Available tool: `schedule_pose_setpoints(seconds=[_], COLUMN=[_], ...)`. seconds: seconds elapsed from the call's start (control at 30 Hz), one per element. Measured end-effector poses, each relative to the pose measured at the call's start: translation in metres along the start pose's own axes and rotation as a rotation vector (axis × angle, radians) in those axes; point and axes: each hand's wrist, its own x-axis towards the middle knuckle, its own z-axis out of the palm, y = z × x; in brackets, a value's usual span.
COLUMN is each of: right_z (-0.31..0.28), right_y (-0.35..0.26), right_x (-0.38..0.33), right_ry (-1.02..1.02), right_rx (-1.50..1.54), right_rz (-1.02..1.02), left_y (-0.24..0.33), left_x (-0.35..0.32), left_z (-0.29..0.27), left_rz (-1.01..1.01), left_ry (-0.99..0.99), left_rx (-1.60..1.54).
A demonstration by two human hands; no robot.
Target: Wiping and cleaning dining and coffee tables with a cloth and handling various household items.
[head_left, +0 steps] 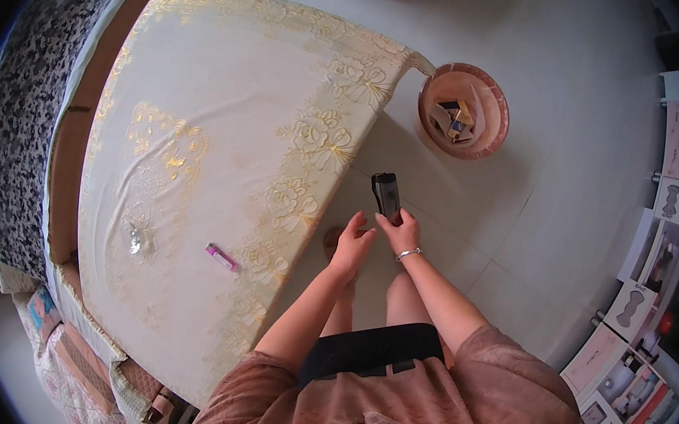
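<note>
My right hand [403, 233], with a silver bracelet at its wrist, is closed around the lower end of a black handheld device [386, 194]. The device is longish, with a wider far end, and looks like an electric shaver or hair clipper; its exact kind does not show. Just left of it is my left hand [352, 245], thumb and fingers apart and holding nothing. Both hands are in front of my body, beside the right edge of a table with a cream floral tablecloth [238, 77]. A small pink tube-like item [223, 257] and a clear, shiny object [135, 238] lie on the cloth.
Beyond my hands, a pinkish-brown waste bin [485, 147] holding boxes and paper stands on the tiled floor [558, 177] near the table's far corner. A sofa with patterned fabric [33, 97] runs along the left. Cabinets with drawers [628, 313] line the right side.
</note>
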Motion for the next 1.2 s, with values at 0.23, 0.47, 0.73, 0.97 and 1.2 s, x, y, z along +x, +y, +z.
schedule_pose_setpoints(seconds=[0.23, 0.47, 0.73, 0.97, 1.2], right_z=[0.055, 0.156, 0.222, 0.213, 0.13], right_y=[0.066, 0.095, 0.113, 0.11, 0.106], right_x=[0.087, 0.158, 0.174, 0.166, 0.119], right_ry=[-0.319, -0.406, -0.379, -0.505, -0.722], right_rx=[-0.231, -0.571, -0.782, -0.864, -0.84], right_rz=[0.097, -0.149, -0.532, -0.716, -1.188], left_y=[-0.069, -0.11, -0.115, -0.088, -0.034], left_x=[0.09, 0.118, 0.109, 0.082, 0.03], left_z=[-0.016, -0.017, -0.021, -0.036, -0.034], left_rz=[-0.107, 0.095, 0.196, 0.189, -0.022], left_ry=[0.168, 0.242, 0.331, 0.253, -0.198], left_rx=[0.235, 0.271, 0.559, 0.741, 0.634])
